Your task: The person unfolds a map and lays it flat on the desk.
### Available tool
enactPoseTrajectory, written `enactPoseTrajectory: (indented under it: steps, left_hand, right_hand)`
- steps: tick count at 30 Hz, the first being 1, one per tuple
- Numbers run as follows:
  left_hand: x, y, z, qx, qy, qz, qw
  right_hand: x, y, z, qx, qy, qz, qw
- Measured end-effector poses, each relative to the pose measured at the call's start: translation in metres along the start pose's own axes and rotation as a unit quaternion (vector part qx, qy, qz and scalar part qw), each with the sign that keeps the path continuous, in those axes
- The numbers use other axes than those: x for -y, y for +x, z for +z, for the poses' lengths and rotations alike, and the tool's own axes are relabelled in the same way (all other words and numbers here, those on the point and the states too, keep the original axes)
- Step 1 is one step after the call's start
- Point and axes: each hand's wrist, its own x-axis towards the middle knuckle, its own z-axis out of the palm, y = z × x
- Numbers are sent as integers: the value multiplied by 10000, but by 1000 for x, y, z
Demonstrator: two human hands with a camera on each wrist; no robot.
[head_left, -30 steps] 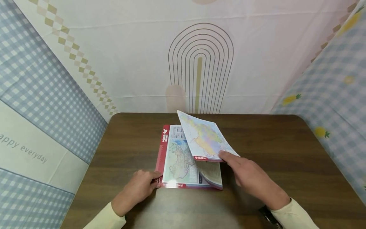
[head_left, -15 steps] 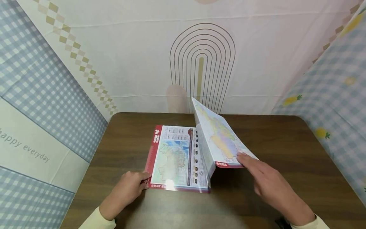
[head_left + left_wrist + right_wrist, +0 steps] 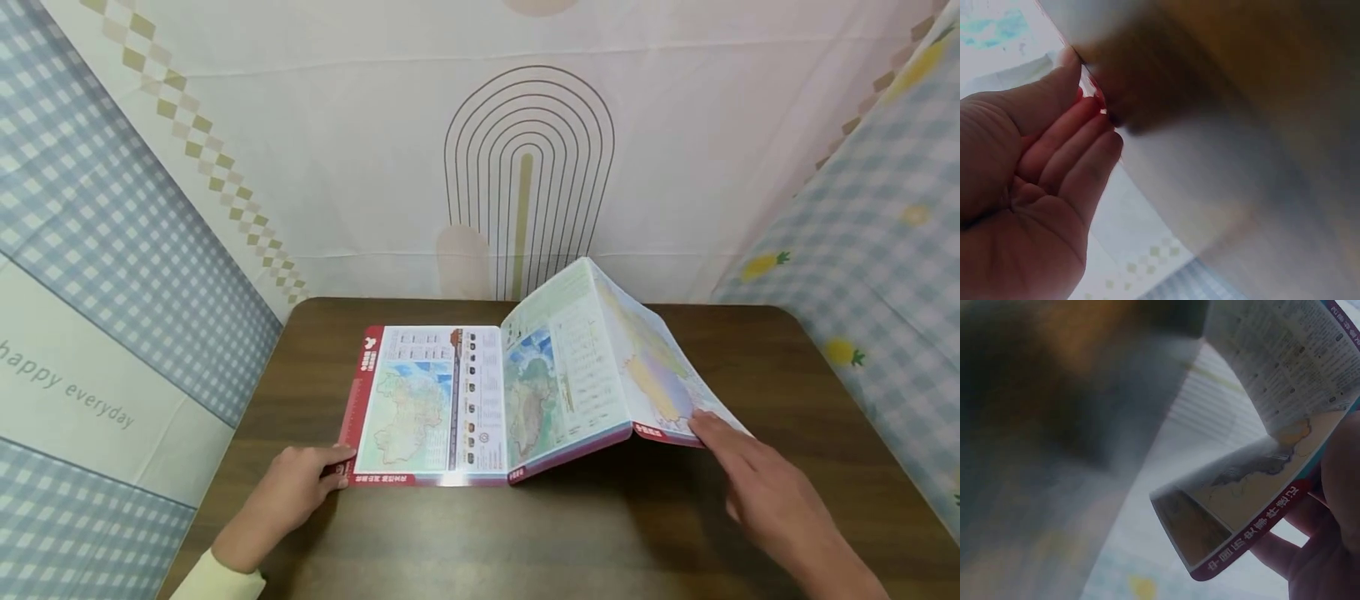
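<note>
A folding map (image 3: 408, 412) with a red border lies partly spread on the table in the head view. Its left panels rest flat, while the right-hand panels rise to a peaked fold and slope down again to the right. At the lower left corner, my left hand (image 3: 285, 487) pinches the red edge between thumb and fingers. My right hand (image 3: 772, 496) grips the near edge of the raised right panel (image 3: 660, 367), thumb on top. From the right wrist view, the printed underside (image 3: 1241, 500) shows, bent at a crease, with fingers (image 3: 1275, 553) behind its red strip.
The dark wooden table (image 3: 465, 542) has rounded far corners. Behind it hangs a white cloth (image 3: 360, 167) with line arches. Blue checked cloth (image 3: 90, 167) borders the left side, and a checked cloth with pineapples (image 3: 862, 250) borders the right.
Both hands have moved apart, the left leftward and the right rightward. The map has opened from a stack into several panels, and another printed panel now shows in the middle.
</note>
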Motion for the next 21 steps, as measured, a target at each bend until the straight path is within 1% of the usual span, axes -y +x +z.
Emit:
enactPoseTrajectory:
  steps: [7, 9, 11, 15, 18, 21]
  left_hand:
    - [27, -4, -10, -8, 121, -101, 9999]
    - [35, -7, -12, -79, 149, -108, 9998]
    - [41, -9, -13, -141, 132, -85, 9998]
    - [48, -11, -14, -175, 151, -99, 9997]
    - [49, -11, -16, -88, 174, -239, 9995]
    - [49, -10, -17, -26, 221, -333, 9992]
  right_hand:
    - [-14, -17, 4, 384, -347, 60, 9986]
    - [-18, -22, 7, 464, -503, 68, 9976]
    - [-20, -27, 10, 643, -681, 160, 9955]
    - [-26, -34, 17, 892, -854, 147, 9922]
    - [-29, -39, 25, 958, -845, -15, 9918]
    - [-30, -45, 29, 1197, -833, -80, 9893]
